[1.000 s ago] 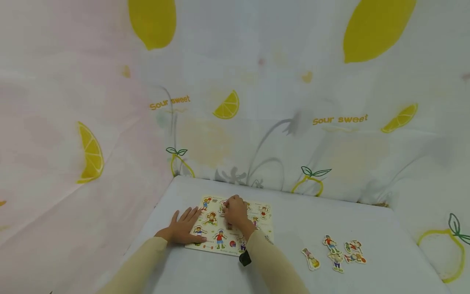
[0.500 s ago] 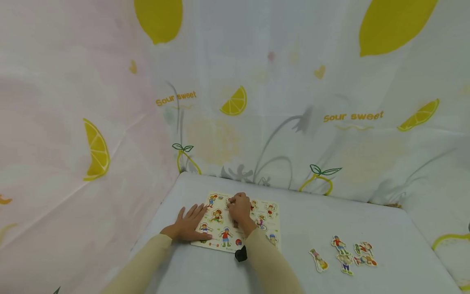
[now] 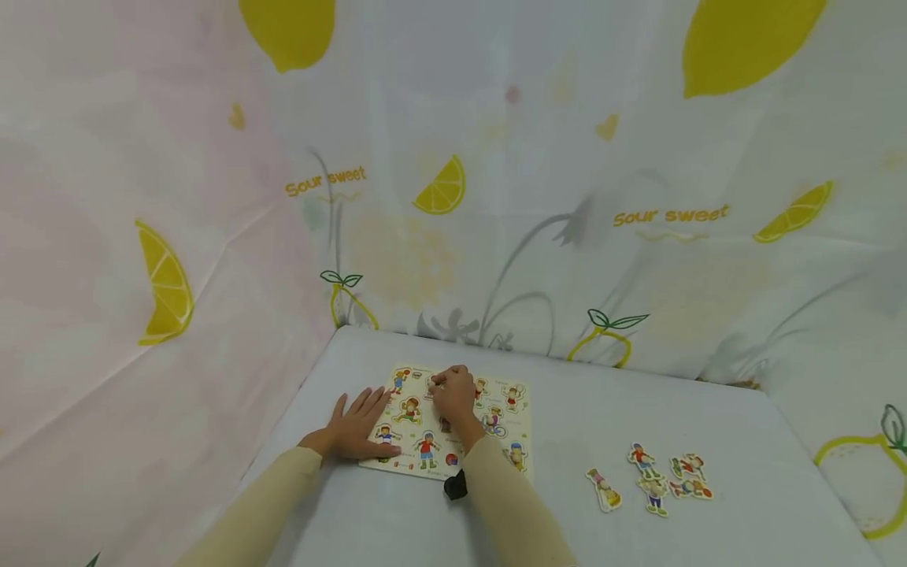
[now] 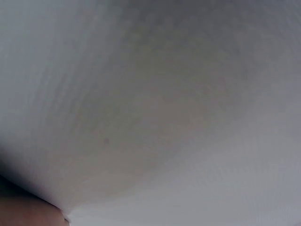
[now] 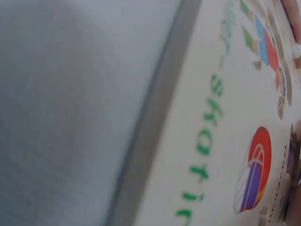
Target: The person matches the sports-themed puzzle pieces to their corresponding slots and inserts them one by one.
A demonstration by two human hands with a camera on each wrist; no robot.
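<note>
A cream wooden puzzle board (image 3: 418,466) with sports figures lies on the white table in the head view. My left hand (image 3: 354,425) lies flat with spread fingers on the board's left edge, its thumb along the lower left figure. Over the board's upper middle, my right hand (image 3: 455,396) has curled fingers and pinches a small figure puzzle piece (image 3: 430,386) at its place on the board; the fingers cover much of it. The right wrist view shows the board's edge (image 5: 160,117), green lettering and a red-and-purple ball picture (image 5: 257,172).
Several loose figure pieces lie right of the board, among them a pink-and-yellow one (image 3: 604,490) and a red-shirted one (image 3: 643,461). A lemon-print cloth wall (image 3: 524,236) stands behind the table (image 3: 560,417). The left wrist view shows mostly blurred pale cloth.
My right forearm has swung slightly left, uncovering the cyclist and a figure in a blue cap. The right fingers stay at the same spot. My left hand keeps its place on the board.
</note>
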